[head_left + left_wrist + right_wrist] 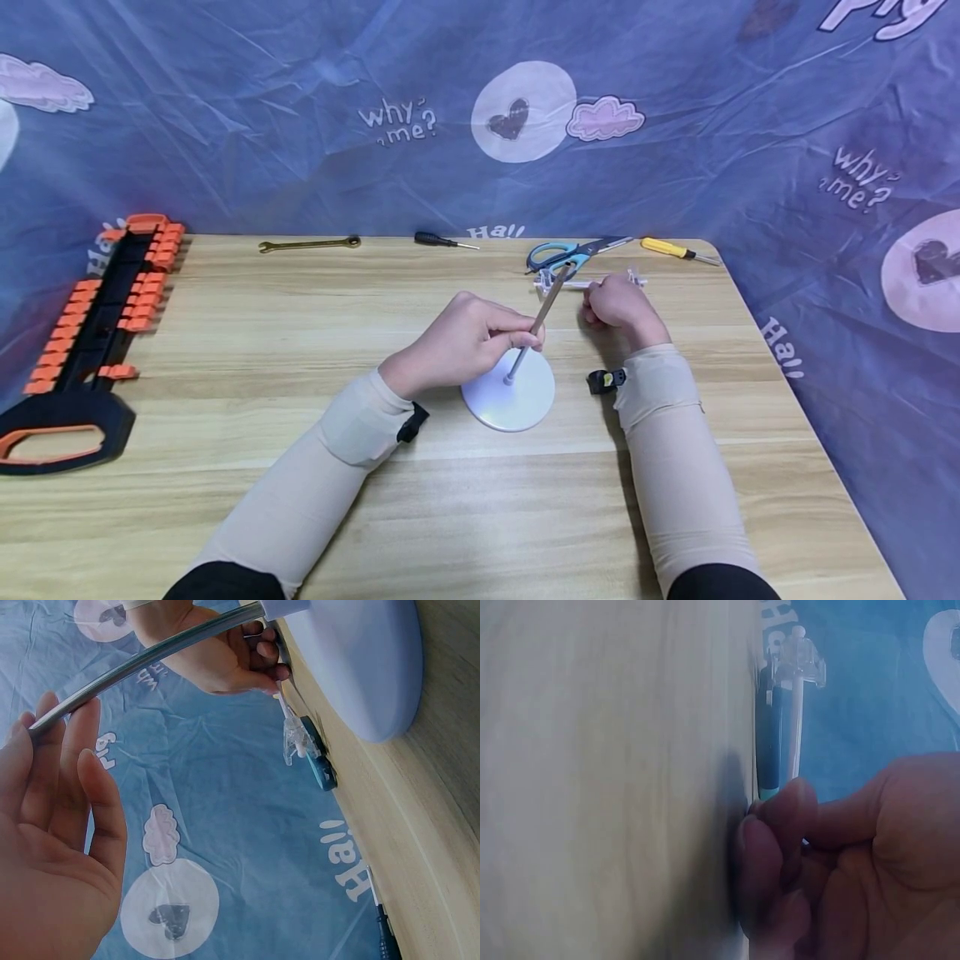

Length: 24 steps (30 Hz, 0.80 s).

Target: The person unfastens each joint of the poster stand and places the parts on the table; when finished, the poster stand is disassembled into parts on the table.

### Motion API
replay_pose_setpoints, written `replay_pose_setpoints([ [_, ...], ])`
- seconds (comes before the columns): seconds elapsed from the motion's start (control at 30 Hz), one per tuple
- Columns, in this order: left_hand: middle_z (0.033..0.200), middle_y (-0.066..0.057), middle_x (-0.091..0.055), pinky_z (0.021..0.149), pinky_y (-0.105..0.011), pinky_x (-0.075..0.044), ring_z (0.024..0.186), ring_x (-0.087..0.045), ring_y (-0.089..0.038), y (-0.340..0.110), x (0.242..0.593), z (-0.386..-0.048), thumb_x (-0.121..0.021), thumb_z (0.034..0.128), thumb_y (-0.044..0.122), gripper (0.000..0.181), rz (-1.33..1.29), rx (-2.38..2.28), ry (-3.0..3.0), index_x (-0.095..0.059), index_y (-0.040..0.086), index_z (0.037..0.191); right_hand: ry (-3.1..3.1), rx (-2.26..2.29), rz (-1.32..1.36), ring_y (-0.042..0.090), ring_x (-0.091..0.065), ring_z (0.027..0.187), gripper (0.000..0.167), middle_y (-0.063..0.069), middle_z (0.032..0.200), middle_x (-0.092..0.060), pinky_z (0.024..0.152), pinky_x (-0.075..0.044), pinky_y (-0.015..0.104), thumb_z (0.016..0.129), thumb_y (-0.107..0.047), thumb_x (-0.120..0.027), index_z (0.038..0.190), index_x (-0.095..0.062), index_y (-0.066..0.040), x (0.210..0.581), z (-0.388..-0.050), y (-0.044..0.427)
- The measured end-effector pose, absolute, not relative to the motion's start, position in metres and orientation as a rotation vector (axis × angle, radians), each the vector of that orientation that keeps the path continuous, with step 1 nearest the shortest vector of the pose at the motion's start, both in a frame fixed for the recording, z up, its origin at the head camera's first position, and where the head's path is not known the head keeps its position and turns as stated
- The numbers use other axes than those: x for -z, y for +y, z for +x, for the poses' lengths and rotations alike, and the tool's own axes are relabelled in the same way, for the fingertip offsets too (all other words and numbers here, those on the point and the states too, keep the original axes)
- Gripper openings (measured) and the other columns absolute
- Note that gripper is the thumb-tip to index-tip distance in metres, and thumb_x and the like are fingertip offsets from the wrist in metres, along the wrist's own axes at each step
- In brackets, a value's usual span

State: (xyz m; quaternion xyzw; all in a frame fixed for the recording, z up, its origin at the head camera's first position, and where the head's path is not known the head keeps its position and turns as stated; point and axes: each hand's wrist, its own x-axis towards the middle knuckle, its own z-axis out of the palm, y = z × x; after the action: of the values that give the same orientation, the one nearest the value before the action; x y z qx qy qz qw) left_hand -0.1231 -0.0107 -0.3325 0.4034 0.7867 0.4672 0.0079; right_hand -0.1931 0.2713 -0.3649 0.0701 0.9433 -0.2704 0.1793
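Note:
A slim metal rod (552, 303) rises at a tilt from a round white base (517, 410) on the table. My left hand (467, 343) pinches this rod between thumb and fingers, as the left wrist view also shows along the rod (157, 654). Farther right, my right hand (621, 305) pinches a thin white bar with clear plastic end pieces (796, 727). Part of that bar is hidden behind the fingers. Just beyond it lie blue-and-black scissors (573, 254).
Along the back edge lie a wrench (309, 244), a black screwdriver (442, 240) and a yellow-handled screwdriver (675, 249). A black rack with orange clips (101, 312) lies at the left. A patterned blue cloth (300, 125) hangs behind the table.

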Motion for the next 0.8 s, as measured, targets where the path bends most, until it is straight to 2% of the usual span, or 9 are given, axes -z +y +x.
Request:
replay_pose_setpoints([
  [0.37, 0.103, 0.005, -0.083, 0.089, -0.022, -0.058, 0.103, -0.075, -0.002, -0.0110, 0.3337, -0.1232, -0.075, 0.0997, 0.016, 0.014, 1.274, -1.452, 2.463, -0.086, 0.014, 0.108, 2.679, 0.673, 0.160, 0.024, -0.067, 0.074, 0.052, -0.002, 0.061, -0.066, 0.107, -0.048, 0.051, 0.109, -0.019, -0.031, 0.075, -0.069, -0.009, 0.3661, -0.1929, 0.2712],
  [0.8, 0.104, 0.006, -0.082, 0.089, -0.022, -0.058, 0.104, -0.075, -0.001, -0.0116, 0.3331, -0.1232, -0.075, 0.1003, 0.017, 0.014, 1.266, -1.444, 2.460, -0.086, 0.015, 0.109, 2.670, 0.606, 0.152, 0.022, -0.067, 0.070, 0.055, -0.002, 0.062, -0.065, 0.108, -0.047, 0.052, 0.110, -0.020, -0.027, 0.073, -0.068, -0.010, 0.3623, -0.1914, 0.2699],
])
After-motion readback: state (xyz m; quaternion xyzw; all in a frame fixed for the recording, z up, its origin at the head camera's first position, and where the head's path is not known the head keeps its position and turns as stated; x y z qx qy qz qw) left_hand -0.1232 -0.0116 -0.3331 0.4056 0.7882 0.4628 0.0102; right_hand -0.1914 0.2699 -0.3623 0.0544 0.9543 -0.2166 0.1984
